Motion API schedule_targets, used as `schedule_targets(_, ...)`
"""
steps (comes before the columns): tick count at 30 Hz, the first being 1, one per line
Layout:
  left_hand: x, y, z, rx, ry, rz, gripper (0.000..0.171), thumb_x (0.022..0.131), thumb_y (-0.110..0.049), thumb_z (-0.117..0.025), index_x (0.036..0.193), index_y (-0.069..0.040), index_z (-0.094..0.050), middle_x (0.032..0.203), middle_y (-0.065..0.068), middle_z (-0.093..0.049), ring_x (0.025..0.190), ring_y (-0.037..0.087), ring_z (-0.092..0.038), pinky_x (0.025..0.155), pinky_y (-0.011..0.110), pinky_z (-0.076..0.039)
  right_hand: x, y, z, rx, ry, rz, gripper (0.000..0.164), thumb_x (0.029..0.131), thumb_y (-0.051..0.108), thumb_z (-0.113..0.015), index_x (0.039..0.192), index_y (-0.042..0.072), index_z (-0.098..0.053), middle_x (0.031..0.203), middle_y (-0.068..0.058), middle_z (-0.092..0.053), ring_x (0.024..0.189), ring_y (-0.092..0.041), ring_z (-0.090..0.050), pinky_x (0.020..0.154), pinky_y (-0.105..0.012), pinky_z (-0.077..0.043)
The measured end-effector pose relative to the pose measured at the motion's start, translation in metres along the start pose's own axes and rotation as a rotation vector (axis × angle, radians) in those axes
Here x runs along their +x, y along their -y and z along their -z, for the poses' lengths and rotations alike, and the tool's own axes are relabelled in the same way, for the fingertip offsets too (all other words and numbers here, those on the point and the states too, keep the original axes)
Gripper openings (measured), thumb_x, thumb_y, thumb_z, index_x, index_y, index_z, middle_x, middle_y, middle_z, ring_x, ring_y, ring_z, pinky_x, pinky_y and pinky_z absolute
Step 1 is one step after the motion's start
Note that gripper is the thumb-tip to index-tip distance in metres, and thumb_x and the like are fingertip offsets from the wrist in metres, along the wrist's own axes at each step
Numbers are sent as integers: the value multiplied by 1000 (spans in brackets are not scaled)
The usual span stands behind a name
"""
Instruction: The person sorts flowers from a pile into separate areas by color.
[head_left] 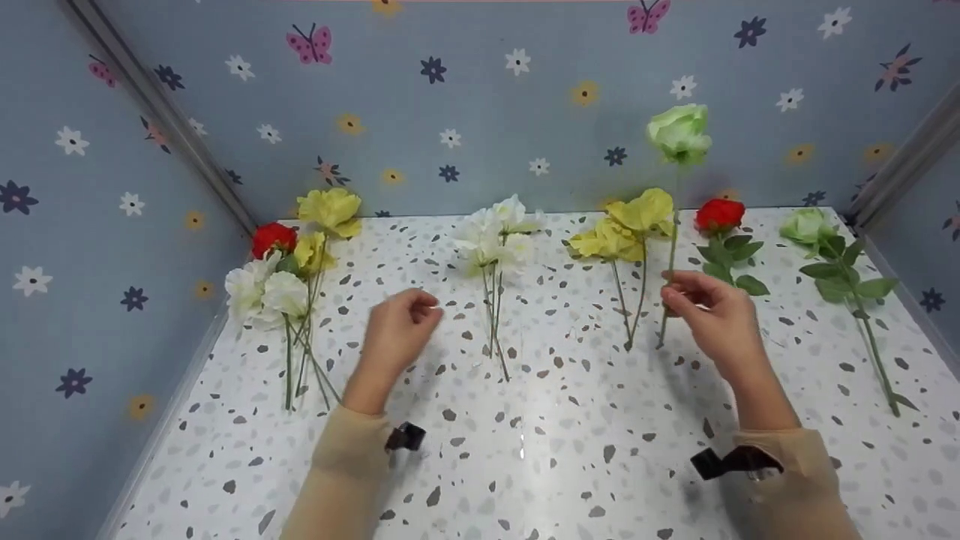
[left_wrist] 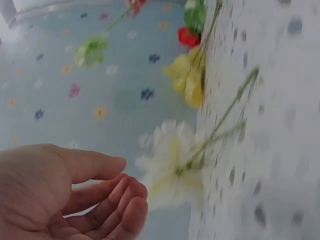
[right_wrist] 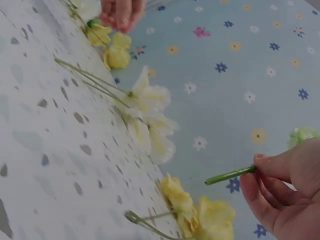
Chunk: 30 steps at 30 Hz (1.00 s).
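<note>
While the right hand pinches the stem of a green rose, bloom uppermost, to the right of the white bunch, the left hand is held just left of that bunch, fingers curled loosely toward the thumb, gripping nothing. Hands well apart. Lying on the table right of the white bunch, in order outward: yellow pair, red rose, second green rose. Left of the white bunch, beyond the left hand: mixed bunch, red, yellow and white.
</note>
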<state>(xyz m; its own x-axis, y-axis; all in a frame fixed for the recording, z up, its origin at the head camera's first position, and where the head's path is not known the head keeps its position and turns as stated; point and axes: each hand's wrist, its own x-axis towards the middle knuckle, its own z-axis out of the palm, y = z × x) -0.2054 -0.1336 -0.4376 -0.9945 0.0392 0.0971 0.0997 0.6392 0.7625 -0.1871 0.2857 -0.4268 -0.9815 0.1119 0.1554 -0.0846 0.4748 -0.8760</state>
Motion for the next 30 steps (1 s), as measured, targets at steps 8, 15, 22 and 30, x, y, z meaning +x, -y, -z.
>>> schedule_targets(8,-7,76,92,263,-151,322,26,95,-19,-62,104,5,-68,99,22,-68,89,37,-62,79,49,-51,9,-28,64,-169,-162,-111,46,97,37,-67,136,12,-64,111,-1,-70,85,3,-65,70,-13,-52)
schedule_targets(15,-14,94,110,276,-9,448,19,87,-11,-54,68,-8,-56,61,3,-46,59,22,-43,53,36,-38,8,-63,108,-313,-255,-283,49,98,43,-63,139,16,-62,116,2,-66,90,4,-55,66,-11,-48)
schedule_targets(22,-14,96,107,309,63,447,12,87,-9,-60,77,-3,-63,78,12,-59,72,29,-53,60,39,-44,4,-99,136,-472,-326,-492,47,106,33,-49,147,12,-51,135,-13,-58,99,-16,-53,62,-18,-44)
schedule_targets(30,-11,98,98,341,65,423,13,84,-6,-61,72,-4,-67,77,14,-64,72,32,-56,61,41,-47,-1,-130,149,-508,-365,-536,44,106,22,-47,144,2,-53,135,-24,-57,116,-36,-53,72,-31,-42)
